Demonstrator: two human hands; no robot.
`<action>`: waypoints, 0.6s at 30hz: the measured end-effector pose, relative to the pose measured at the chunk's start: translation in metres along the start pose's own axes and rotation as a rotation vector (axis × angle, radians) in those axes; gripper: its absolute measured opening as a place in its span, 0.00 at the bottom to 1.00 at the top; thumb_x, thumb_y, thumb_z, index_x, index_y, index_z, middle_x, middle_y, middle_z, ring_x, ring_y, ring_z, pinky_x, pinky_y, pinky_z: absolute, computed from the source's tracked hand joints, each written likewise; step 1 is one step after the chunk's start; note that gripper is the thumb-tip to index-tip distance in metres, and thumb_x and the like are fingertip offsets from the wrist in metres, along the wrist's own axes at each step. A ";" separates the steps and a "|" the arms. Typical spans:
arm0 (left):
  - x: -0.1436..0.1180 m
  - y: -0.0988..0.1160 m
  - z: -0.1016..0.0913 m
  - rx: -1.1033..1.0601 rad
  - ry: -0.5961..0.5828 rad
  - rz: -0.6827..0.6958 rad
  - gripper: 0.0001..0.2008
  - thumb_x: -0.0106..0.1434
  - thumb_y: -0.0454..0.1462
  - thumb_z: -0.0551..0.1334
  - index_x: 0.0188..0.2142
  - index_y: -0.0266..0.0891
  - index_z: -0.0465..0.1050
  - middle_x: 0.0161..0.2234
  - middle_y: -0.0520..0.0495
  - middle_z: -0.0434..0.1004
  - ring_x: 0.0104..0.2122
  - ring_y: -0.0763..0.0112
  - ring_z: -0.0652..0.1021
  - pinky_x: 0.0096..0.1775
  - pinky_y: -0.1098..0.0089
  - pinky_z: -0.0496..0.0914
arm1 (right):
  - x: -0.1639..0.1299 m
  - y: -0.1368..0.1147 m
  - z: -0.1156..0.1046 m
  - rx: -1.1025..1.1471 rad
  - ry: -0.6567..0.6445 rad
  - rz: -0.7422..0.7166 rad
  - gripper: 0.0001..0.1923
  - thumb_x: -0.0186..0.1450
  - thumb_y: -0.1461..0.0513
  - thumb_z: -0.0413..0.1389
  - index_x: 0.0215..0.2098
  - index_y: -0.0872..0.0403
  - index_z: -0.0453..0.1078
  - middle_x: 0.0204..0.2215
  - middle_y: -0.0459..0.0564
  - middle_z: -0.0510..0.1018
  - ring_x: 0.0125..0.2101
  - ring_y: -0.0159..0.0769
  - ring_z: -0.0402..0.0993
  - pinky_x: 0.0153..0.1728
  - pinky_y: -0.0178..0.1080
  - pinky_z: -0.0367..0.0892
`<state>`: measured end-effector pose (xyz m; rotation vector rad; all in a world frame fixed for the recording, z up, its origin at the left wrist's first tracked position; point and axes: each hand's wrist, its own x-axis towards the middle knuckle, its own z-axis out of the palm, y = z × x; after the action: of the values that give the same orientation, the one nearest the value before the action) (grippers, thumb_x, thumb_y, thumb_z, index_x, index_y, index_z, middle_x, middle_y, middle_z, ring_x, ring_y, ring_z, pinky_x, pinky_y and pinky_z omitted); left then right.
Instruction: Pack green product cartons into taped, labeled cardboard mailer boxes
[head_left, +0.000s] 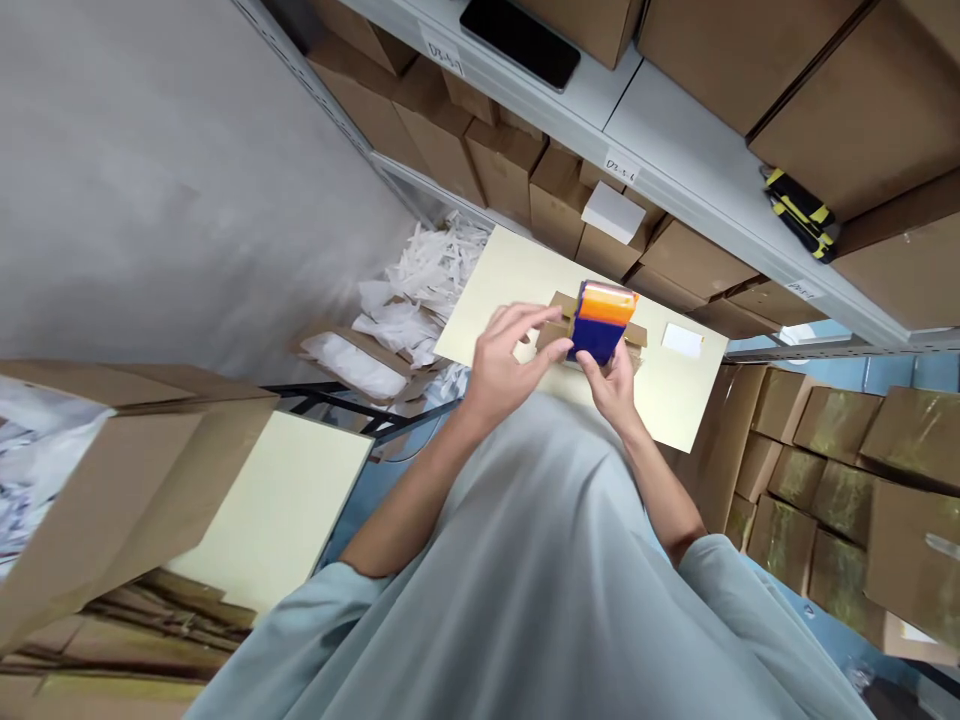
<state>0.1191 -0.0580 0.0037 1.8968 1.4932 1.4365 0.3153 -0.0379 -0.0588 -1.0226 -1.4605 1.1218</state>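
My right hand (613, 385) grips the lower right part of a small glossy box (602, 325), dark blue below and orange above, held up over the table. On its left side my left hand (510, 355) has thumb and fingers apart, the thumb tip close to the box's edge; whether it touches I cannot tell. Behind the box, an opened brown carton (636, 336) lies on the cream tabletop (480, 290), partly hidden by the box and my hands. A white card or slip (682, 340) lies on the tabletop to the right.
Metal shelving (660, 110) with cardboard boxes runs along the back, bearing a black phone (521, 40) and yellow-black box cutters (799, 213). Shredded paper (442, 265) is piled at the left. A large carton (150, 470) stands nearer left; stacked cartons (832, 480) fill the right.
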 end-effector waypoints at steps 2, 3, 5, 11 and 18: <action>0.016 0.009 -0.019 0.011 0.003 0.008 0.23 0.78 0.55 0.69 0.64 0.48 0.83 0.54 0.43 0.86 0.49 0.61 0.85 0.48 0.61 0.83 | -0.008 -0.001 -0.009 -0.096 -0.033 -0.027 0.27 0.76 0.38 0.64 0.59 0.48 0.72 0.49 0.54 0.85 0.49 0.45 0.86 0.54 0.48 0.84; 0.024 0.015 -0.028 0.012 -0.015 0.024 0.23 0.78 0.55 0.69 0.65 0.49 0.83 0.54 0.43 0.86 0.50 0.61 0.84 0.48 0.60 0.83 | -0.012 -0.002 -0.015 -0.144 -0.056 -0.038 0.26 0.77 0.39 0.65 0.58 0.48 0.71 0.48 0.53 0.85 0.47 0.45 0.86 0.52 0.48 0.84; 0.036 0.027 -0.044 0.013 -0.076 0.069 0.21 0.79 0.55 0.68 0.63 0.50 0.84 0.53 0.44 0.86 0.52 0.60 0.84 0.50 0.59 0.83 | -0.017 -0.004 -0.028 -0.238 -0.098 -0.079 0.24 0.77 0.42 0.65 0.58 0.47 0.70 0.48 0.54 0.85 0.46 0.47 0.86 0.50 0.50 0.85; 0.039 0.054 -0.059 -0.003 -0.222 0.140 0.15 0.79 0.53 0.68 0.55 0.52 0.88 0.49 0.45 0.86 0.51 0.59 0.83 0.56 0.52 0.82 | -0.013 -0.015 -0.061 -0.472 -0.125 -0.383 0.14 0.79 0.52 0.61 0.58 0.47 0.70 0.51 0.58 0.85 0.50 0.51 0.85 0.54 0.57 0.85; 0.035 0.065 -0.056 0.117 -0.194 0.391 0.10 0.79 0.43 0.70 0.57 0.54 0.85 0.50 0.49 0.89 0.47 0.62 0.84 0.52 0.58 0.82 | -0.006 -0.027 -0.080 -0.554 -0.126 -0.503 0.12 0.79 0.53 0.61 0.57 0.47 0.71 0.51 0.58 0.85 0.53 0.54 0.84 0.59 0.64 0.83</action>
<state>0.1046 -0.0703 0.0945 2.4250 1.1855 1.2873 0.3939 -0.0380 -0.0272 -0.8745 -2.0508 0.4288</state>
